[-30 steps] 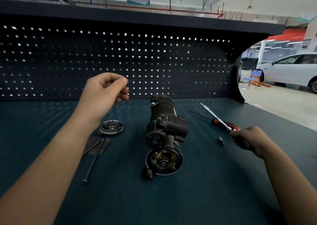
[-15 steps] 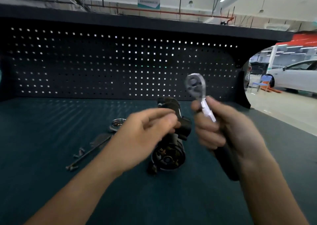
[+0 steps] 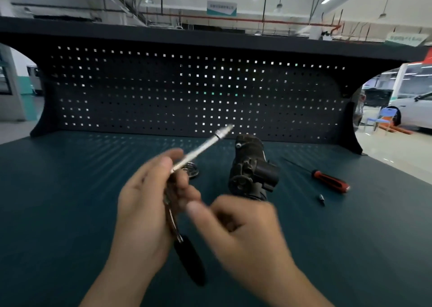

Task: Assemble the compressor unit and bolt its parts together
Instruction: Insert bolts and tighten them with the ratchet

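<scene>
change: black-handled silver ratchet wrench (image 3: 189,260) passed from right hand to left hand (image 3: 145,203), fingers clamped on it, silver rod (image 3: 203,147) pointing 1 o'clock; looks like tool prep, bolting not begun | right hand (image 3: 245,234) blurred, fingers curled, grip cannot tell | black compressor unit (image 3: 252,168) on desk (image 3: 70,189) at 1 o'clock of hands, untouched | overhead sign (image 3: 221,7) unreadable
</scene>
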Action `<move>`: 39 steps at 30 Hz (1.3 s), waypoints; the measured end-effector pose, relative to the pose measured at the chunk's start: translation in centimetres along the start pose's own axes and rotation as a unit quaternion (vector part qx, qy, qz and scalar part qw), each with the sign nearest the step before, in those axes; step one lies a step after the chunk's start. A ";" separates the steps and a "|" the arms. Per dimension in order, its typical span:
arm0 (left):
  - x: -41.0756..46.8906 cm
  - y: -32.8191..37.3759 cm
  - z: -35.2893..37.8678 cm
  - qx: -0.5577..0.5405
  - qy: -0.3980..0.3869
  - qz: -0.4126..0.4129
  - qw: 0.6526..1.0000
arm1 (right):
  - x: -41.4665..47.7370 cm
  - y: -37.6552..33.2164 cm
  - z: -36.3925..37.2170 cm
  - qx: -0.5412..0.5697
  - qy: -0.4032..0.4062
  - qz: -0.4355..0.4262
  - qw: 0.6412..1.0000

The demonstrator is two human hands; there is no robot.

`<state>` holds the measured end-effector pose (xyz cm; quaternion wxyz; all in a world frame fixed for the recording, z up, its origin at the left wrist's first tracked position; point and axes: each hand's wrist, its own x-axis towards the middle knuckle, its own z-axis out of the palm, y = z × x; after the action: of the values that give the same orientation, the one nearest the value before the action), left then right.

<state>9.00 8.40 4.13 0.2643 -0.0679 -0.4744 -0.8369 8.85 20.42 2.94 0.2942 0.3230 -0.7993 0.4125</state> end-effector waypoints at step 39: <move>4.0 -5.6 -0.7 0.488 -0.312 0.180 0.795 | 5.5 12.1 -2.8 0.126 0.044 0.242 0.961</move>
<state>2.86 8.56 0.98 0.2460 -0.2710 -0.8559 -0.3653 -3.17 26.78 2.65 0.1773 0.1361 -0.7818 0.5821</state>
